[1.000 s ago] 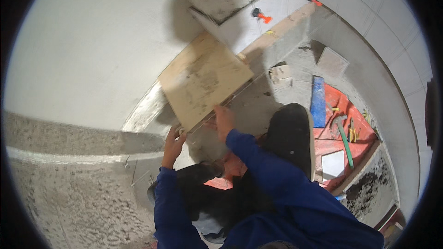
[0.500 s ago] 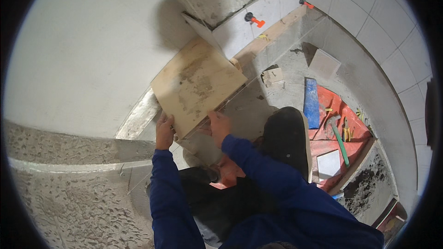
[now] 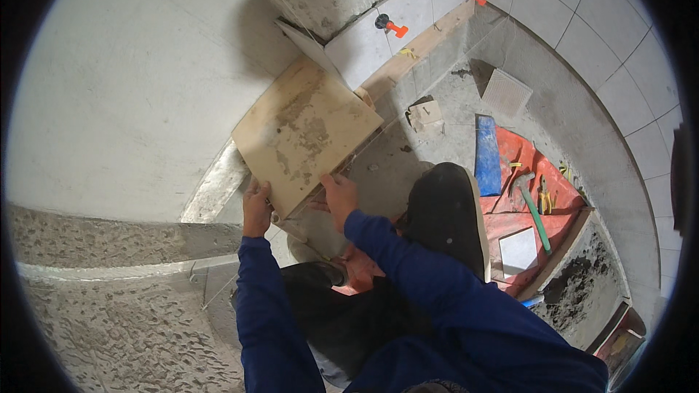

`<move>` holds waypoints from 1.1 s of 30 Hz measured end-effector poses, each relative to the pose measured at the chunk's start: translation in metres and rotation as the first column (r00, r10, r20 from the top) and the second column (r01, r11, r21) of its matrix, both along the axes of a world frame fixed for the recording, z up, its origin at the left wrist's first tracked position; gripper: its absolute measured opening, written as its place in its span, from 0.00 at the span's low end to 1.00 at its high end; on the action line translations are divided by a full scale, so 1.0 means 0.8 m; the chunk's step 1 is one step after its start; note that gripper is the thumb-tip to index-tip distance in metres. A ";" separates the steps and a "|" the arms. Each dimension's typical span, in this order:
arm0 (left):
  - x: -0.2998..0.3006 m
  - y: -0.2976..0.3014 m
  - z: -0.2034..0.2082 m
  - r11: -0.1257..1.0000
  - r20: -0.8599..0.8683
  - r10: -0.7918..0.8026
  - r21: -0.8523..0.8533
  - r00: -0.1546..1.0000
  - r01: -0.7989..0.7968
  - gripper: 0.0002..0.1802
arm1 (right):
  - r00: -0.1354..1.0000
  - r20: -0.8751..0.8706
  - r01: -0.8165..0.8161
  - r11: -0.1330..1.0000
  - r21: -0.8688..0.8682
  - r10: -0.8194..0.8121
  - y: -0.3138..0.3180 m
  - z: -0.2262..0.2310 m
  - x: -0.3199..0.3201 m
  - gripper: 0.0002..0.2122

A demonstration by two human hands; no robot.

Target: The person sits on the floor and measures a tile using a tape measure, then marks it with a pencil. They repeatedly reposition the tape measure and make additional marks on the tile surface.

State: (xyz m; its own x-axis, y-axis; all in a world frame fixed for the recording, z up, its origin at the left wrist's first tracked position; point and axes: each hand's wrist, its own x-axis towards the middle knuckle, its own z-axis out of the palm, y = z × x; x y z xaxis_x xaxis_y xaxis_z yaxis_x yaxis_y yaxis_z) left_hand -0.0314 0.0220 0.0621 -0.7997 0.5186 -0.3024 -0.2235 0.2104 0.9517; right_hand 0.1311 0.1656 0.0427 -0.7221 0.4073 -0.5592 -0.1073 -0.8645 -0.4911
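Observation:
A square tan board [image 3: 306, 138], smeared with grey mortar, lies tilted against the corner where the plain pale wall meets a row of white tiles [image 3: 360, 47]. My left hand [image 3: 256, 207] is closed on its near left edge, close to the nearest corner. On the near right edge, my right hand [image 3: 338, 200] grips the board with the thumb on top; the fingers beneath are partly hidden. Below the board, between my hands, a thin rod-like piece [image 3: 295, 231] is partly visible. A taut string runs past the board's right side.
Orange-handled tile clips [image 3: 393, 26] stick out of the tile row above a wooden batten [image 3: 415, 58]. To the right, a red sheet [image 3: 513, 211] carries a green-handled hammer [image 3: 535, 207], pliers [image 3: 545, 196] and a white tile [image 3: 518, 251]. A mortar tray [image 3: 582, 284] stands beside it.
The view has shifted slightly, so everything sits a little higher and further left. My hands keep the same hold on the board.

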 end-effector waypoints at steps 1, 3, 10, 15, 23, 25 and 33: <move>0.001 0.000 0.001 0.999 -0.047 -0.017 -0.031 0.999 0.016 0.27 | 1.000 -0.001 0.007 1.000 -0.014 -0.007 0.000 0.000 0.000 0.13; 0.002 0.000 0.003 0.999 -0.013 -0.022 0.025 1.000 0.022 0.27 | 1.000 0.003 0.012 0.999 -0.052 -0.012 0.001 0.001 -0.001 0.13; 0.006 0.002 0.004 0.999 -0.030 0.004 -0.038 1.000 -0.005 0.29 | 0.999 -0.038 0.017 0.997 -0.082 -0.020 0.006 0.008 0.005 0.14; 0.017 -0.002 0.024 0.993 -0.025 0.013 -0.118 1.000 -0.016 0.29 | 0.999 -0.041 0.013 0.995 -0.102 -0.017 0.005 0.013 0.006 0.14; 0.017 -0.077 0.077 0.747 -0.253 -0.431 -0.639 0.866 0.185 0.34 | 0.999 -0.026 0.033 0.997 -0.073 -0.035 0.004 0.011 0.004 0.14; 0.024 -0.087 0.075 0.709 -0.237 -0.492 -0.667 0.837 0.229 0.34 | 0.999 -0.040 0.031 0.997 -0.065 -0.034 0.004 0.011 0.005 0.14; 0.042 -0.062 0.068 0.785 -0.144 -0.464 -0.523 0.874 0.331 0.35 | 0.999 -0.037 0.028 0.996 -0.085 -0.031 0.005 0.006 0.004 0.14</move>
State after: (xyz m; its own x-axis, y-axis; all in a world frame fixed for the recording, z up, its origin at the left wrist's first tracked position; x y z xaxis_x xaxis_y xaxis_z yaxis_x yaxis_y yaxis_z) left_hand 0.0022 -0.0277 0.1164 -0.6349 0.6545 -0.4105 0.2129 0.6589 0.7214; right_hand 0.1340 0.1693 0.0479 -0.7319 0.3811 -0.5649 -0.1505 -0.8989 -0.4114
